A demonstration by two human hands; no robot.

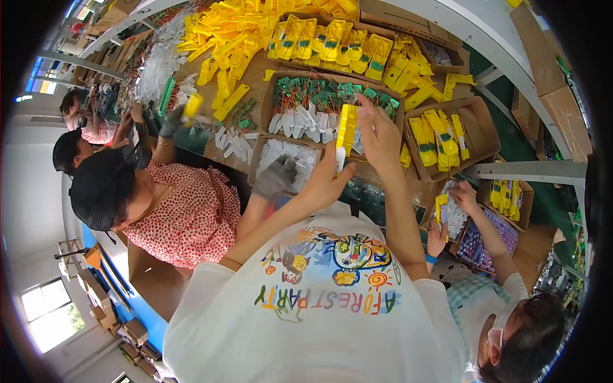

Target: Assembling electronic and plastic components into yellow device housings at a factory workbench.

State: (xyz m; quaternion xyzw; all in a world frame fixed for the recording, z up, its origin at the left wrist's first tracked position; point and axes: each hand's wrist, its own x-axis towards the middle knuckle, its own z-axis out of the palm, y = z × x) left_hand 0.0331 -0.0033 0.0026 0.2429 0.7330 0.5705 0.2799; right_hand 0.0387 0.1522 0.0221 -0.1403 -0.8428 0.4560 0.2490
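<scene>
Over the workbench, my left hand [327, 184] pinches a long yellow plastic housing [347, 127] near its lower end. A small white piece [340, 155] shows at that end, between thumb and fingers. My right hand [381, 142] has its fingers bent and closed at the upper right side of the same housing. Whether something small sits between those fingertips is hidden. Just beyond both hands stands a cardboard box [267, 102] of white plastic pieces with green circuit boards and thin wires. Left of my wrists, a carton of white pieces [281, 152] is partly covered by a co-worker's gloved hand.
At the back lie a heap of yellow housings [233, 38] and a box of yellow parts with green boards [329, 45]. A carton of yellow housings [440, 140] stands right. Co-workers sit close at left, in a red-spotted top [185, 214], and at right, in a checked apron [469, 297].
</scene>
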